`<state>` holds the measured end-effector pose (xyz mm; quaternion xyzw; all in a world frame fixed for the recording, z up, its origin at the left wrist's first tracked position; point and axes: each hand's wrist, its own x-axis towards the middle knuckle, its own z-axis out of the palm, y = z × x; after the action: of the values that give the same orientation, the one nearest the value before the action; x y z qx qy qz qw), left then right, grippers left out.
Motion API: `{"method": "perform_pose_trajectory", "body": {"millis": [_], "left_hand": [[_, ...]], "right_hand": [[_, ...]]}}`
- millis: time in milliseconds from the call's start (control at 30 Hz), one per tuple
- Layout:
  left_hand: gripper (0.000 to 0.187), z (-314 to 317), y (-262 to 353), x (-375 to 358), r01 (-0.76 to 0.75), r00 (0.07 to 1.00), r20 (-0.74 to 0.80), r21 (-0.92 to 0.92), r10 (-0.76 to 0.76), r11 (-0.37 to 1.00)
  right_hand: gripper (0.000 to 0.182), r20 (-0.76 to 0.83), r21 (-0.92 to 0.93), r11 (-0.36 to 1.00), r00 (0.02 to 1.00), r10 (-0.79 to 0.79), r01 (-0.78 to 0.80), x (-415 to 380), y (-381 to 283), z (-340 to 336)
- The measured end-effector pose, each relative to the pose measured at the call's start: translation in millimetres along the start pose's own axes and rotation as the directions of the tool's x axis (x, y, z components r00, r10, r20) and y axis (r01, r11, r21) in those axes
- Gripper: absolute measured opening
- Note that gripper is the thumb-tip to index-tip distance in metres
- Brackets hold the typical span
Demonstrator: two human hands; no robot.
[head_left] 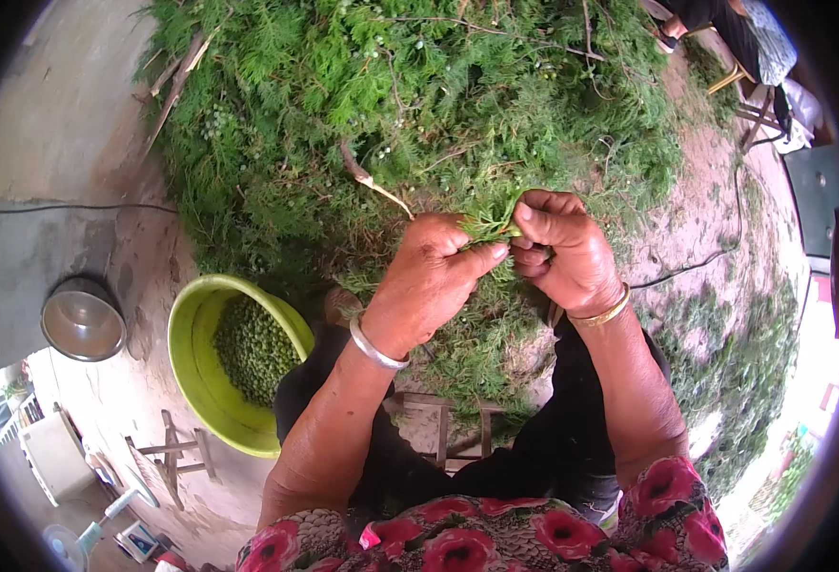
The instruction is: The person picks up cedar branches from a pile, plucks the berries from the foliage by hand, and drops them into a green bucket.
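Note:
Between my two hands is a small green conifer sprig [489,225] with scaly leaves. My left hand [429,276] is closed on its left end, thumb and fingers pressed together. Pinched at the sprig's other end are the fingertips of my right hand [564,246]. A big heap of cut evergreen branches [343,86] lies just beyond my hands, with small pale berries among the leaves. Left of my knees stands a yellow-green tub [191,367], and many small round green berries [252,348] lie in it.
A metal bowl [83,319] stands against the left wall. Wooden stools [171,458] are at lower left and between my legs. More greenery [724,381] covers the ground at right. Another person's leg [724,29] shows at upper right. A black cable [686,267] crosses the floor.

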<state>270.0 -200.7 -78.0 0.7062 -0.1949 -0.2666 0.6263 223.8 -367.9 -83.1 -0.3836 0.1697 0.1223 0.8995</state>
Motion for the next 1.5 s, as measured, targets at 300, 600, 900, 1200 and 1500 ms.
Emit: {"method": "perform_pose_trajectory", "body": {"millis": [300, 600, 900, 1200, 1500], "left_hand": [[0.015, -5.7, -8.5, 0.7, 0.289, 0.924, -0.11, -0.426, -0.366, 0.857], [0.016, 7.6, -25.4, 16.0, 0.222, 0.923, -0.062, -0.721, -0.38, 0.656], [0.009, 31.7, -44.6, 23.1, 0.002, 0.864, -0.455, -0.427, -0.216, 0.904], [0.009, -17.9, -12.9, 6.2, 0.036, 0.968, -0.081, -0.891, -0.238, 0.453], [0.019, -6.4, -3.1, 7.4, 0.087, 0.938, -0.12, -0.824, -0.324, 0.559]], "right_hand": [[0.02, 0.104, 0.512, 0.859, 0.993, -0.059, -0.003, 4.9, -17.0, -5.1], [0.017, 0.106, 0.322, 0.944, 0.989, -0.106, 0.066, -18.8, -2.3, 118.3], [0.084, 0.386, -0.226, 0.97, 0.923, 0.008, 0.086, 0.0, 84.8, 245.2], [0.041, -0.042, -0.158, 0.902, 0.91, -0.412, 0.401, -5.6, 3.6, 111.7], [0.023, -0.243, -0.64, 0.759, 0.905, -0.349, 0.121, -7.8, 12.4, 24.4]]}}
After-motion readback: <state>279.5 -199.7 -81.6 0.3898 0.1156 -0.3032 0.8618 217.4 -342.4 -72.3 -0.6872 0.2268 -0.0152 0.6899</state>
